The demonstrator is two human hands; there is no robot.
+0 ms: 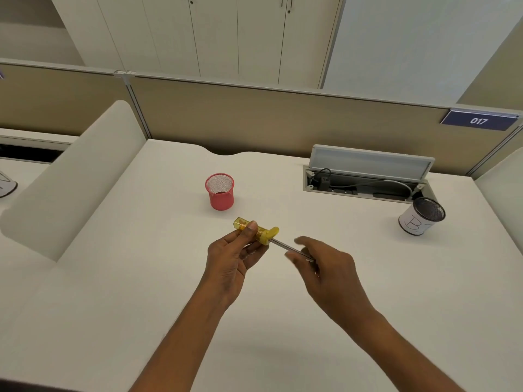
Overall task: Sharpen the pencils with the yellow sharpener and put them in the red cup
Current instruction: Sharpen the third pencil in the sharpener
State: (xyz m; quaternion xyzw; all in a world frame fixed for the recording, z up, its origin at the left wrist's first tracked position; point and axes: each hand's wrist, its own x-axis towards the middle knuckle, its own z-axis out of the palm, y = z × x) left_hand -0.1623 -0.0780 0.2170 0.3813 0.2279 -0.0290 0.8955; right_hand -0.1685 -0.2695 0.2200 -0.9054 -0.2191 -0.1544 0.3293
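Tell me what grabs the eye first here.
Centre frame, the left hand grips the yellow sharpener with a pencil stuck in its end, held by the right hand. Just behind stands the red cup, no pencils showing; a paper-wrapped cup sits far right.

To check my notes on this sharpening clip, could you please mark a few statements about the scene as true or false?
1. The left hand grips the yellow sharpener. True.
2. The pencil stands in the red cup. False: the right hand holds the pencil, with its tip in the yellow sharpener.
3. The red cup lies on its side. False: it stands upright on the desk.
4. The cable box lid is raised. True.
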